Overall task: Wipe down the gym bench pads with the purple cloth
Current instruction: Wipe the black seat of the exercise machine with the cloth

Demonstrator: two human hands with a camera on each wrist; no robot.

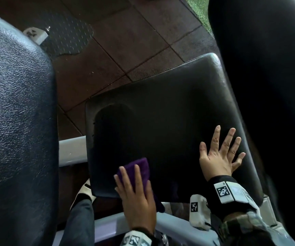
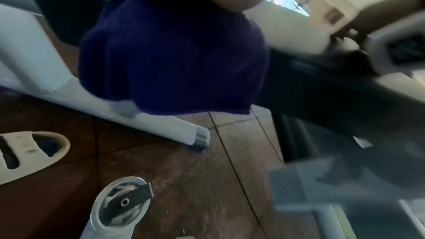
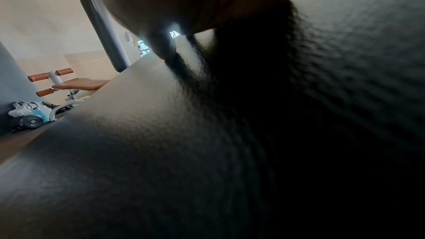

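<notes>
A black seat pad (image 1: 161, 112) fills the middle of the head view. My left hand (image 1: 136, 194) lies flat with straight fingers on the folded purple cloth (image 1: 139, 167), pressing it onto the pad's near left corner. Part of the cloth hangs off the pad's edge, and in the left wrist view that purple cloth (image 2: 174, 57) droops below my palm. My right hand (image 1: 221, 153) is spread flat on the pad's right side, holding nothing. The right wrist view shows the grained black pad (image 3: 161, 143) close up beneath my palm.
A tall black back pad (image 1: 15, 103) stands at the left and another black pad (image 1: 267, 77) at the right. The white bench frame (image 1: 72, 150) runs under the seat. Brown floor tiles (image 1: 125, 41) lie beyond. A sandal (image 2: 30, 154) sits on the floor below.
</notes>
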